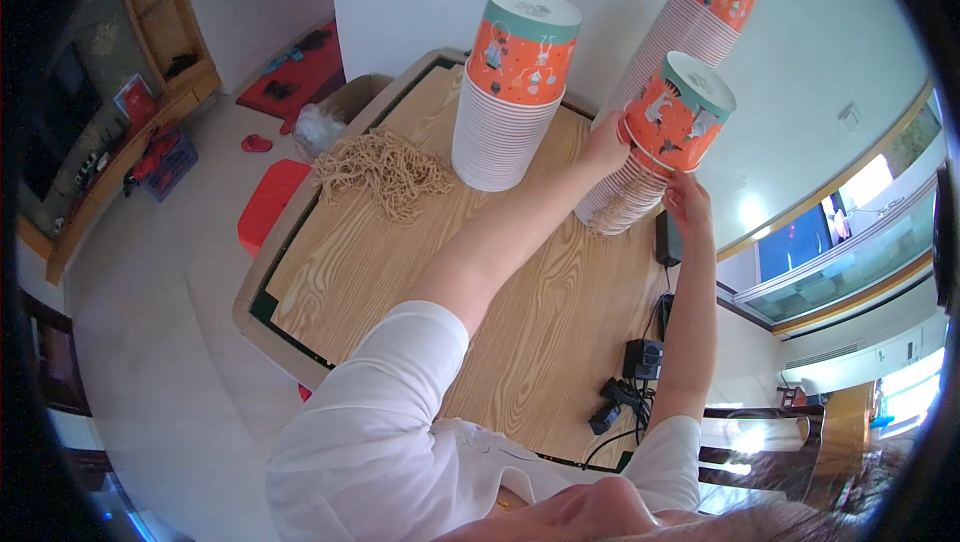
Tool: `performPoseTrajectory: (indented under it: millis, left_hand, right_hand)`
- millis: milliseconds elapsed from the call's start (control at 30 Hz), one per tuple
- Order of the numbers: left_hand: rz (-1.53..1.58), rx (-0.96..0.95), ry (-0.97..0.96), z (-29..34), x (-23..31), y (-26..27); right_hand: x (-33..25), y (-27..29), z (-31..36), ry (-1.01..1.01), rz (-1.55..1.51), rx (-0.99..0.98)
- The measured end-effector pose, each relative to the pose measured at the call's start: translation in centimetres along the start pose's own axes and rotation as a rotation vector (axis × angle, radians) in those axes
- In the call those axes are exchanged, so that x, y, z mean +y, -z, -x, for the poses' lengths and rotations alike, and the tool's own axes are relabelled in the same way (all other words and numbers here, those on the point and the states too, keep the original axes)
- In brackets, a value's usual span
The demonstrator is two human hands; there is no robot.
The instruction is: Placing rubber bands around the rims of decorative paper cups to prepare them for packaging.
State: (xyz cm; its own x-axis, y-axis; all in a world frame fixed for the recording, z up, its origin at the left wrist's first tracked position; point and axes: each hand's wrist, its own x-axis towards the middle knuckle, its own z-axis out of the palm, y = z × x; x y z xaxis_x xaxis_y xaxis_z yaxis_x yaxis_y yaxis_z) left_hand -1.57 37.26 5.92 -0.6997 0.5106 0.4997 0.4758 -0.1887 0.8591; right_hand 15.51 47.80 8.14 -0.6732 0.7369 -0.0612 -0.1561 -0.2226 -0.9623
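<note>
An upside-down orange paper bucket with a green band tops a nested stack at the table's right side. My left hand is closed on its rim from the left. At the rim's near right side my right hand has its fingers pinched against the edge. Tan strings hang down the side of the rims below; whether either hand also holds a string cannot be seen. A second bucket stack stands upside down to the left, and a taller stack rises behind. Beside the left stack lies a tangled heap of tan strings.
The wooden table stands against a white wall. Black power adapters with cables lie along its right edge, below a black box. A red stool and a cardboard box sit beyond its left edge.
</note>
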Motion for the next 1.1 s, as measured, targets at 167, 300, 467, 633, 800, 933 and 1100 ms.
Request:
performPoseTrajectory:
  millis: [167,300,467,633,800,933,1100]
  left_hand:
    - [-0.091,-0.032,-0.073,1.0,-0.3,-0.5]
    - [-0.001,0.217,0.175,0.8,-3.1,-2.2]
    - [0.34,0.072,0.533,-0.6,-6.7,-2.9]
    - [0.394,-0.036,0.606,0.7,-5.7,-3.2]
    - [0.174,-0.047,0.378,3.2,-1.6,-2.6]
    - [0.301,0.187,0.217,2.4,-1.6,-1.7]
    - [-0.117,0.14,-0.158,2.6,1.5,-0.3]
  right_hand:
    - [0.4,0.7,0.6,-0.01,0.018,0.012]
    - [0.7,-0.4,1.0,-0.001,0.038,0.031]
    - [0.4,-1.0,0.5,0.001,-0.045,0.042]
    - [0.8,-0.9,0.9,0.0,-0.039,0.065]
    - [2.4,-0.5,1.3,0.094,0.094,0.132]
    - [4.0,-3.4,1.3,0.406,0.572,0.216]
    - [4.5,-3.3,0.3,0.643,0.801,0.362]
